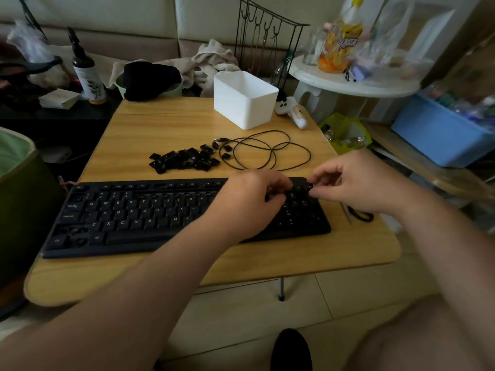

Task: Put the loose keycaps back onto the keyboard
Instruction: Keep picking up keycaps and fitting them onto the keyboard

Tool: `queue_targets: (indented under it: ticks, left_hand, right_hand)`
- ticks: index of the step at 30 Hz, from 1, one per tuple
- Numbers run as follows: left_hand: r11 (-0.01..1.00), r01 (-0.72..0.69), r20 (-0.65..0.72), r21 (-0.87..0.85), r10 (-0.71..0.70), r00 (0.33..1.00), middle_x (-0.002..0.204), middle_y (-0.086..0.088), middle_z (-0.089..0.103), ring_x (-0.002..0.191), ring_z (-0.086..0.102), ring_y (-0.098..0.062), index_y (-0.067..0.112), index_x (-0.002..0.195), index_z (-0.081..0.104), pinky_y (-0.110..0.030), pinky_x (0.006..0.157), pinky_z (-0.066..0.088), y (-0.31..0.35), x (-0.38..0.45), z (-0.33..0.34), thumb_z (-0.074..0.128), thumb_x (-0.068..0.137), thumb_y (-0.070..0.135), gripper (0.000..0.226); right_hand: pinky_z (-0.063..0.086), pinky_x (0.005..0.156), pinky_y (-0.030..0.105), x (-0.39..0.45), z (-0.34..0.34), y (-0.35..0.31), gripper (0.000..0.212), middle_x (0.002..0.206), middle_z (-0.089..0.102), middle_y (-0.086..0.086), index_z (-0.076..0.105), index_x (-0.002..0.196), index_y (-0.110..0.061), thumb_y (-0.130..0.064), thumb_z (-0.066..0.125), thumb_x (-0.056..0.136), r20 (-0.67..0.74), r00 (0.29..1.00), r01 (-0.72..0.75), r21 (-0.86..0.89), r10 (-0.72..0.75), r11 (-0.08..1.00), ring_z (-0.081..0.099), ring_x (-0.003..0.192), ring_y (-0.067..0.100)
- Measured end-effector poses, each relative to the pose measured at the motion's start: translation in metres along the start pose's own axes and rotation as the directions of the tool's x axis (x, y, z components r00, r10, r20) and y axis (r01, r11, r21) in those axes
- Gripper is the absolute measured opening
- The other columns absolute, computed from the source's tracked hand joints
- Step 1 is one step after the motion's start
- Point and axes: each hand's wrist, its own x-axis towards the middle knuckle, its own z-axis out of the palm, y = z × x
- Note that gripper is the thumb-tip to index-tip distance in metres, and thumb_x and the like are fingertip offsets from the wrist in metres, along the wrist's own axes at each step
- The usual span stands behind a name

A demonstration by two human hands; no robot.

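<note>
Both hands are held over the right end of the keyboard (pixel 139 215): the right hand (pixel 356 183) is seen with thumb and fingers pinched on what looks like a small black keycap (pixel 310 186) at the far right corner, while the left hand (pixel 254 194) is curled downward onto the keys just beside it; whether anything is held under its fingers cannot be told

A wooden surface (pixel 174 124) carries everything. The keyboard is laid with its long axis running left to right along the near edge, most letter keys seated, with what look like a few empty sockets at the lower left. Behind it, a coiled black cable (pixel 270 151) is spread out, and a white box (pixel 245 99) is stood farther back.

The pile of loose keycaps (pixel 184 160) is found beyond the keyboard's far edge, left of the cable, away from both hands and to their left. The left hand is judged the nearer one for the next pick, since the pile lies forward and leftward of it, while the right hand is well placed over the number pad for seating the pinched cap
</note>
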Motion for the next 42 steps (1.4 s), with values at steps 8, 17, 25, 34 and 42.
queue_targets:
  ticks: [8, 17, 25, 34, 42]
  left_hand:
    - [0.917, -0.141, 0.073, 0.373, 0.122, 0.99, 0.125, 0.017, 0.063, 0.122, 0.047, -0.016, 0.044, 0.13, 0.067, -0.041, 0.101, 0.04, -0.011, -0.026, 0.015, 0.051, 0.101, 0.046, 0.033]
    - [0.854, -0.226, 0.107, 0.469, 0.199, 0.974, 0.133, 0.013, 0.058, 0.125, 0.047, -0.02, 0.042, 0.135, 0.064, -0.045, 0.1, 0.041, -0.002, -0.032, 0.029, 0.039, 0.1, 0.052, 0.044]
    - [0.833, -0.246, 0.092, 0.495, 0.232, 0.968, 0.13, 0.008, 0.061, 0.12, 0.05, -0.024, 0.039, 0.129, 0.068, -0.046, 0.096, 0.042, 0.0, -0.022, 0.036, 0.043, 0.098, 0.049, 0.041]
    - [0.809, -0.249, 0.079, 0.532, 0.245, 0.966, 0.129, 0.007, 0.061, 0.12, 0.049, -0.025, 0.039, 0.131, 0.067, -0.046, 0.094, 0.04, 0.001, -0.014, 0.042, 0.042, 0.098, 0.051, 0.043]
    - [0.8, -0.256, 0.09, 0.543, 0.248, 0.965, 0.128, 0.009, 0.06, 0.122, 0.047, -0.024, 0.042, 0.126, 0.069, -0.046, 0.096, 0.037, 0.003, -0.011, 0.041, 0.038, 0.099, 0.052, 0.042]
  right_hand:
    - [0.047, 0.069, 0.015, -0.013, 0.009, 0.022, 0.018, 0.09, 0.071, -0.018, 0.075, 0.101, -0.039, -0.031, 0.082, 0.086, 0.202, 0.975, -0.067, -0.106, 0.088, 0.992, 0.06, 0.086, -0.016]
    - [0.049, 0.069, 0.017, -0.007, 0.017, 0.019, 0.015, 0.087, 0.071, -0.019, 0.076, 0.1, -0.039, -0.034, 0.081, 0.087, 0.147, 0.988, -0.016, -0.135, 0.036, 0.991, 0.064, 0.08, -0.006]
    - [0.054, 0.079, 0.031, -0.006, 0.022, 0.011, 0.011, 0.089, 0.068, -0.018, 0.078, 0.1, -0.034, -0.031, 0.077, 0.089, 0.128, 0.991, 0.082, -0.303, -0.045, 0.949, 0.057, 0.084, -0.001]
    - [0.045, 0.071, 0.019, -0.003, 0.021, 0.011, 0.013, 0.088, 0.071, -0.013, 0.08, 0.098, -0.033, -0.034, 0.066, 0.096, 0.18, 0.979, 0.155, -0.381, -0.091, 0.912, 0.059, 0.086, 0.006]
    - [0.048, 0.084, 0.03, -0.004, 0.023, 0.012, 0.016, 0.089, 0.069, -0.013, 0.08, 0.099, -0.036, -0.041, 0.065, 0.096, 0.172, 0.973, 0.209, -0.401, -0.151, 0.892, 0.06, 0.096, 0.014]
